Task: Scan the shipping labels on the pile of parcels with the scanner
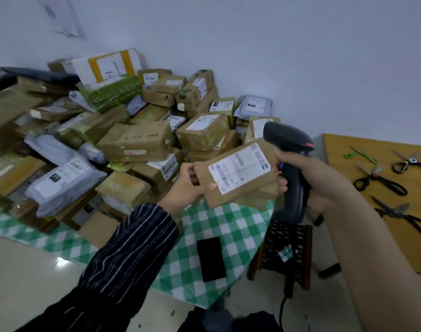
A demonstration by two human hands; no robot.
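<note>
Parcels in brown paper and grey plastic (135, 140) lie heaped on a green-checked tablecloth (228, 228) against the wall. The left hand (188, 185) pinches a small brown cardboard parcel (243, 195) by its edge, with the white shipping label (240, 167) facing up. The right hand (312, 180) is wrapped round the black handheld scanner (286, 137), whose head is just above the label.

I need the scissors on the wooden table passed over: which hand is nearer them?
Right. The right hand, gripping the scanner, is just left of the scissors; the left hand, holding a parcel, is farther left.
</note>
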